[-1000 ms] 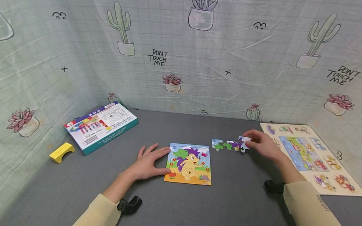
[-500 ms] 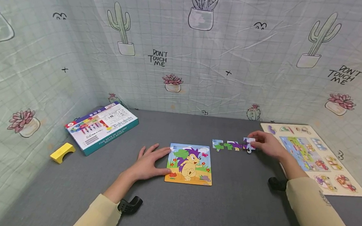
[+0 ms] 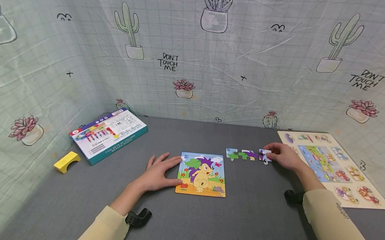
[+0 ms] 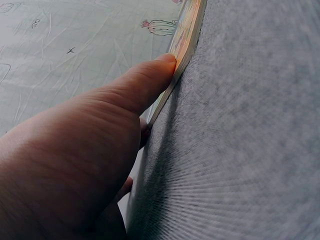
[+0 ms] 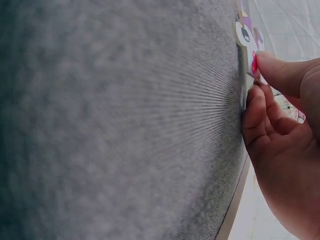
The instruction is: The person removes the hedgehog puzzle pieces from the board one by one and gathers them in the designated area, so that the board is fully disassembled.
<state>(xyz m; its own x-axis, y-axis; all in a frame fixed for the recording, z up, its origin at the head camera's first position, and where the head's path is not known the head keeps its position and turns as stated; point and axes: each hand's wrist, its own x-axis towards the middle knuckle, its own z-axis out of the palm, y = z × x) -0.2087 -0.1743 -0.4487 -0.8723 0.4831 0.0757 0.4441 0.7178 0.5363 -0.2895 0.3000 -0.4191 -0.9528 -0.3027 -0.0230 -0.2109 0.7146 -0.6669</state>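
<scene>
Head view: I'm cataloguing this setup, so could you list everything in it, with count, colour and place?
backdrop: one, pale with plant drawings, behind and along both sides
tabletop: one, dark grey, below everything
flat box: one, white top with teal side, far left
arch block: one, yellow, in front of the box
hedgehog puzzle: one, multicoloured, table centre
puzzle pieces: apparently three, green, purple, blue and white, beyond the puzzle's right side
picture board: one, pale with coloured pictures, far right
wrist devices: two, black, one per wrist
sleeves: two, cream, lower left and right
left hand: one, touching the puzzle's left edge
right hand: one, pinching the rightmost piece
</scene>
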